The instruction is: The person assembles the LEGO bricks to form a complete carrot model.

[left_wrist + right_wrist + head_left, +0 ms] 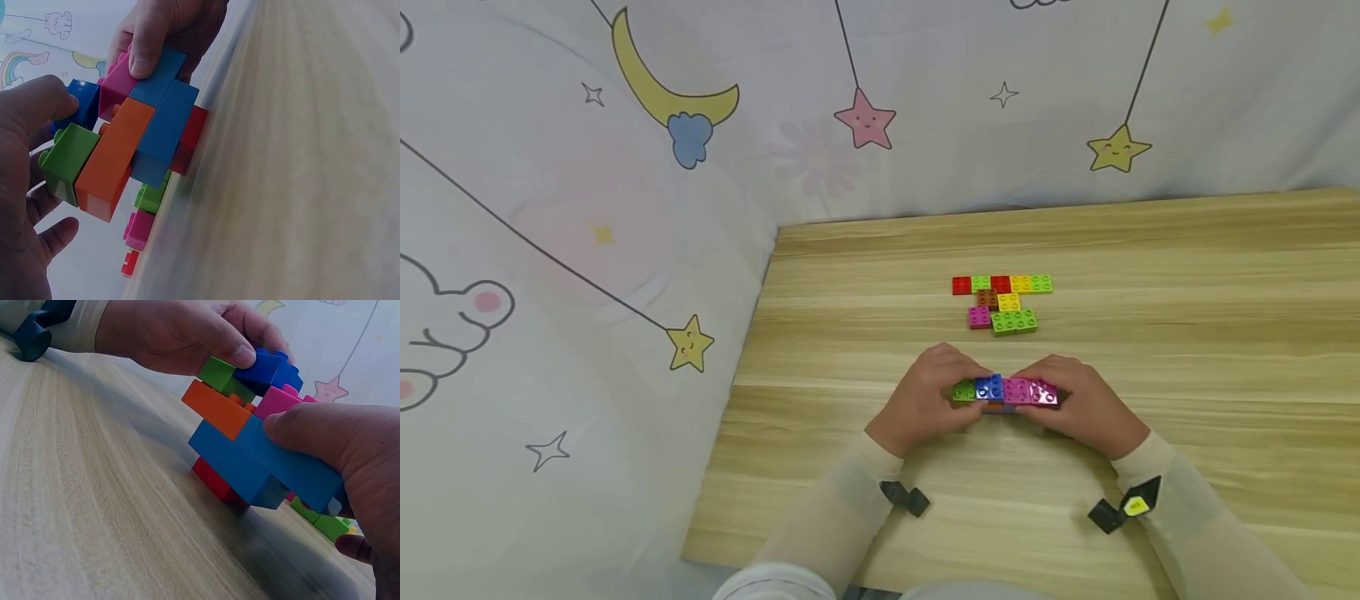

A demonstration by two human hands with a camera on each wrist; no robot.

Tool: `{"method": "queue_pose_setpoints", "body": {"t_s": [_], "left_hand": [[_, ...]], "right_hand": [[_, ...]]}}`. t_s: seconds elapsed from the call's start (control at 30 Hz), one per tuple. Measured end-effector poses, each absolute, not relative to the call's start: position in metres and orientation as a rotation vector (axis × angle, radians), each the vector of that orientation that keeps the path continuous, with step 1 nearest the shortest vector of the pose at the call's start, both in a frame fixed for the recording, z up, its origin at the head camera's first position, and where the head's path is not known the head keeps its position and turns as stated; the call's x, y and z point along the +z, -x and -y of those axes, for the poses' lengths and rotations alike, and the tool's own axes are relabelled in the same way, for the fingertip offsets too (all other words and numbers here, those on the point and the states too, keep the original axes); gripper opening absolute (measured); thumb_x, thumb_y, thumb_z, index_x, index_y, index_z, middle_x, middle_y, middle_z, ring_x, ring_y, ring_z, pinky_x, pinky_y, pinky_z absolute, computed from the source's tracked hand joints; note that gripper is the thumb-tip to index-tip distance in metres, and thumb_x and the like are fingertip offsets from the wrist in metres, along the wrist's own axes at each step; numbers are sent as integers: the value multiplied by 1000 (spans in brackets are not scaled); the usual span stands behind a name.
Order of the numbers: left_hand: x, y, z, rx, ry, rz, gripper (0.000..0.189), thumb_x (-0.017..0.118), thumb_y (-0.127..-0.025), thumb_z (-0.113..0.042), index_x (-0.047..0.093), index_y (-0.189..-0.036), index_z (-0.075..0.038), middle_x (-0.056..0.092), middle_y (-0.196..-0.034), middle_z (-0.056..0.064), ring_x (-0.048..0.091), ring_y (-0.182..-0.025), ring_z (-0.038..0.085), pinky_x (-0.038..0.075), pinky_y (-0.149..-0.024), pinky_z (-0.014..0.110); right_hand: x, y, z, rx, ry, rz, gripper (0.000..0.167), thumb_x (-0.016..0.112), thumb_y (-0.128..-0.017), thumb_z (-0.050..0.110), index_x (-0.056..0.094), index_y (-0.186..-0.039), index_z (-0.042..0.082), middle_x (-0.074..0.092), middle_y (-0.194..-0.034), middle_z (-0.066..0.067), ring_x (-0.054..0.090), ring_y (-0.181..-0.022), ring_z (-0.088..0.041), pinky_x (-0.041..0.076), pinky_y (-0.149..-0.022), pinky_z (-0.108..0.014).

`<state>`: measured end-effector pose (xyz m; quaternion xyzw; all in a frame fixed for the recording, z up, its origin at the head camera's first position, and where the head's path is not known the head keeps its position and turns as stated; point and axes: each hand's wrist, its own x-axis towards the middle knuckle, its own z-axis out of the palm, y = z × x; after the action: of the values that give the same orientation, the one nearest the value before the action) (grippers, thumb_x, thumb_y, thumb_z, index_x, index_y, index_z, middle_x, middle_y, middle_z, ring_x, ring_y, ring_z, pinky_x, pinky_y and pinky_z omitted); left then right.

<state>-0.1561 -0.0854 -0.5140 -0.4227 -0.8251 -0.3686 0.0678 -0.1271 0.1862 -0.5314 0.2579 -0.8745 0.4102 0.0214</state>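
Note:
My left hand (pixel 925 400) pinches a dark blue brick (pixel 265 367) between thumb and finger. The brick sits tilted above a gap in a built brick stack, and orange studs show beneath it in the right wrist view. The gap lies between a green brick (pixel 70 162) and a pink brick (pixel 117 87). Below these run an orange brick (pixel 115 156) and a blue brick (pixel 287 462), then another blue brick (pixel 167 134), with a red brick (pixel 190 140) lowest. My right hand (pixel 1086 400) grips the stack's right end, its thumb on the upper blue brick.
Beyond the hands, loose bricks lie in rows on the wooden table (pixel 820 350): a top row of red, green and yellow bricks (pixel 1002 285), a brown brick (pixel 987 298), a pink brick (pixel 979 317) and green bricks (pixel 1013 322). A printed cloth (pixel 925 167) hangs behind.

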Motion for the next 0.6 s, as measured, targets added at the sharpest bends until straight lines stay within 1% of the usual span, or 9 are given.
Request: {"method": "queue_pose_setpoints", "body": {"t_s": [0.27,0.6], "left_hand": [[-511,155,85,-1034,1296,2458,31,83,-86,-25,78,-114,-13,75,-109,-7,58,-105,6,43,-101,20],[-512,155,83,-987,1288,2516,29,83,-83,-26,80,-110,-15,75,-103,-7,60,-103,9,46,-95,28]], "right_hand": [[-533,128,-186,1294,-821,2689,40,92,-80,23,76,-116,27,71,-110,15,64,-101,-7,52,-88,-32],[-535,127,-187,1294,-826,2692,40,92,-81,23,75,-117,29,70,-111,16,63,-100,-6,52,-87,-32]]}}
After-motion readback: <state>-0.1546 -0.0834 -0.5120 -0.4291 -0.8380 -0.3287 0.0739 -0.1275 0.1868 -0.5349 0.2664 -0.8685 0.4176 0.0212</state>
